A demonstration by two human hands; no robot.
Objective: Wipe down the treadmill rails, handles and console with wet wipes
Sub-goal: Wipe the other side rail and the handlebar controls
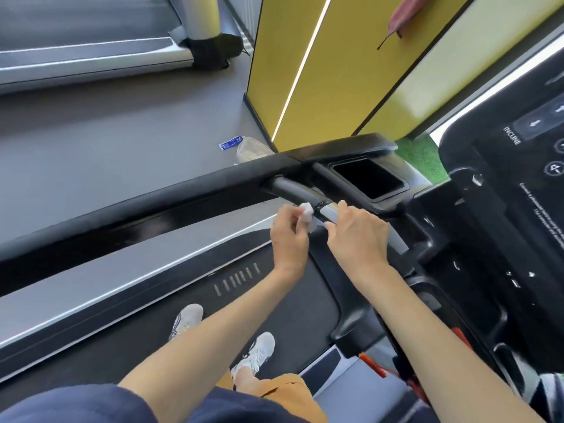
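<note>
The left hand (288, 239) pinches a crumpled white wipe (307, 212) at the smooth, round grey handle (332, 212). The right hand (357, 236) grips this handle. A matte grey floor (122, 132) lies beyond the handle.

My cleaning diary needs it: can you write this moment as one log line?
step: wiping handle | left grip: pinches wet wipe at handle | right grip: holds handle | console: untouched
</note>
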